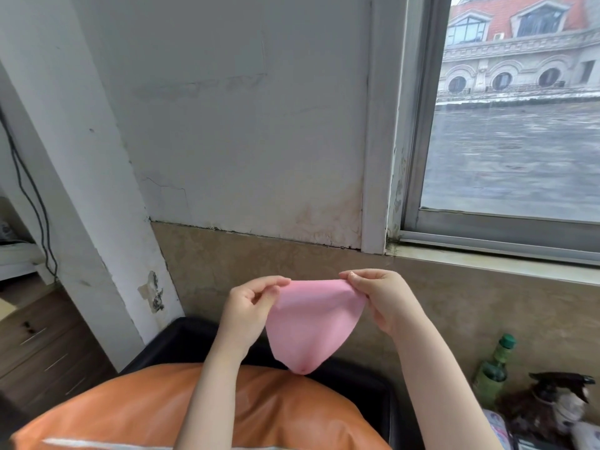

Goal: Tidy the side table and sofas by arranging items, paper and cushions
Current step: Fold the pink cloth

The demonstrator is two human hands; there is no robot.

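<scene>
Two hands hold your pink paper [314, 323] up before a stained white wall [246, 131]: your left hand [250, 306] pinches its upper left corner, your right hand [380, 297] the upper right, and it sags to a point just above the orange cushion [207, 410] on the black sofa [181, 339]. A window [513, 125] is to your right. A green bottle [493, 368] and dark spray bottle [552, 397] stand below it, contents unclear. Drawers [42, 345] sit left, partly cut off.
</scene>
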